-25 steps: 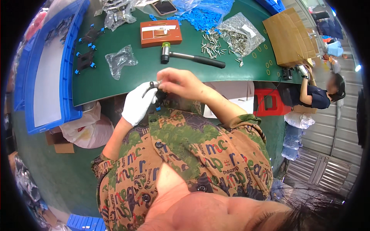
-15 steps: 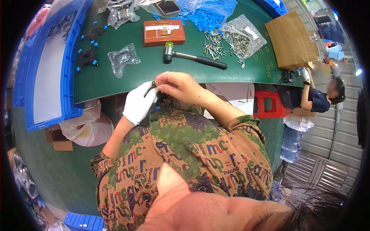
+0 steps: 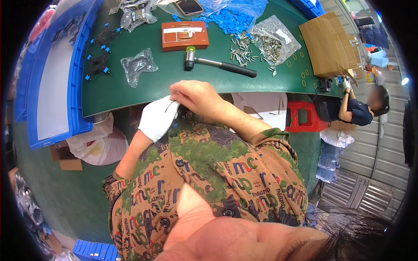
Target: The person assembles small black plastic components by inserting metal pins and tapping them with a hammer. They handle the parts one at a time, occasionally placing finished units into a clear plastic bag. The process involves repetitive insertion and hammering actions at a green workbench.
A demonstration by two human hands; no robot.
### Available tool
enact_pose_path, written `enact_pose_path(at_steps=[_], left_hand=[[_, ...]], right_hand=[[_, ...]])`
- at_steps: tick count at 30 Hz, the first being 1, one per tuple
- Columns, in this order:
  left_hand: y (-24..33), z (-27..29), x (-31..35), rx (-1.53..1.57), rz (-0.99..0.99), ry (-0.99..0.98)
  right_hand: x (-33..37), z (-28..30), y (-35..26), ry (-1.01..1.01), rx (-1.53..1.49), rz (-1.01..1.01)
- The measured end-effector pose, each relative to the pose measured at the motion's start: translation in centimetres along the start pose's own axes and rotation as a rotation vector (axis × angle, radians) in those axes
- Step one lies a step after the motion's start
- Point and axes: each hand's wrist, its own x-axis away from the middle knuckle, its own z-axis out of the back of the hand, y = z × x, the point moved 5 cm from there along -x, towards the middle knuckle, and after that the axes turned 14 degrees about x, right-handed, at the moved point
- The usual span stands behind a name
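My left hand (image 3: 157,118), in a white glove, is closed around a black bracket with a blue corner piece (image 3: 175,125); most of the bracket is hidden by the glove and my body. Bare and bent over the glove's fingertips, my right hand (image 3: 197,98) pinches at the bracket's upper end, and its fingertips cover what lies between them. Both hands are just off the table's near edge. Two similar black brackets with blue corners, one nearer (image 3: 98,64) and one farther (image 3: 105,36), lie at the table's left. A mallet (image 3: 220,65) with a black handle rests beyond my right hand.
On the green table (image 3: 196,80) are a clear-bagged part (image 3: 138,67), a reddish-brown box (image 3: 185,37), a phone (image 3: 189,7), blue pieces (image 3: 230,19) and metal pins (image 3: 244,51). Blue tray (image 3: 80,87) left; carton (image 3: 328,45) right. A co-worker (image 3: 359,108) sits beyond a red stool (image 3: 300,117).
My right hand has shifted slightly left and its fingers now lap over the gloved fingertips. The bracket's black end, visible before, is now covered. The co-worker's hand has moved.
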Motion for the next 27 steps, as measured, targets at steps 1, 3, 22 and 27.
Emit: enact_pose_path(at_steps=[1,3,22,27], left_hand=[[0.1,0.1,0.0,0.015,0.015,-0.015],[0.6,0.5,0.1,0.045,0.046,-0.044],[-0.1,0.9,1.2,0.545,0.248,-0.202],[-0.5,0.7,1.1,0.56,0.238,-0.182]], right_hand=[[0.0,0.0,0.0,0.001,-0.017,-0.008],[0.0,-0.1,0.2,0.004,-0.05,-0.002],[1.1,-1.0,0.9,0.144,0.214,0.343],[1.2,-1.3,0.8,0.148,0.242,0.348]])
